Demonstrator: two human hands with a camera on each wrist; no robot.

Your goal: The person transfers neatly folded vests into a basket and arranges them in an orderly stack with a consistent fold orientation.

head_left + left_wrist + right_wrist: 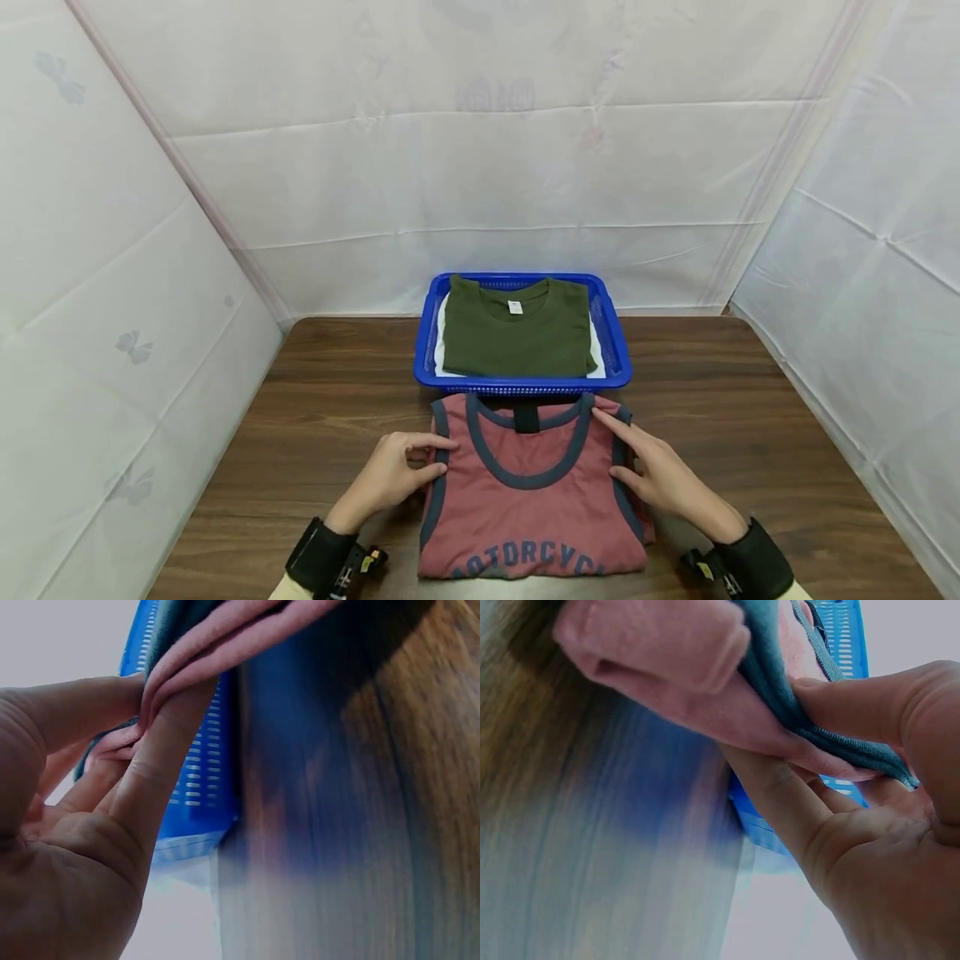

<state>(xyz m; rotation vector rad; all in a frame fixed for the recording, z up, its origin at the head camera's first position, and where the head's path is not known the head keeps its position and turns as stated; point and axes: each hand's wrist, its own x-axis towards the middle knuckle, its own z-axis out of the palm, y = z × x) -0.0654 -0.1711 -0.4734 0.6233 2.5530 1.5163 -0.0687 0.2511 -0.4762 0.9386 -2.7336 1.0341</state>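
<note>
From the head view, a folded red tank top (528,500) of soft knit with dark grey-blue binding at neck and armholes lies on the near middle of the brown wood-grain table (750,417), printed letters showing at its near edge. My left hand (393,479) pinches its left edge between thumb and fingers; my right hand (660,479) grips its right edge, forefinger stretched along the shoulder. Just beyond it stands a blue plastic basket (618,350) with slotted walls, holding a folded olive green shirt (517,329).

At my left wrist, my fingers (157,765) curl under the pink folded layers (225,637), thumb on top, the basket's wall (202,772) just behind.

At my right wrist, my thumb (870,705) and fingers clamp the ribbed grey-blue binding (780,682) and the cloth beneath.
</note>
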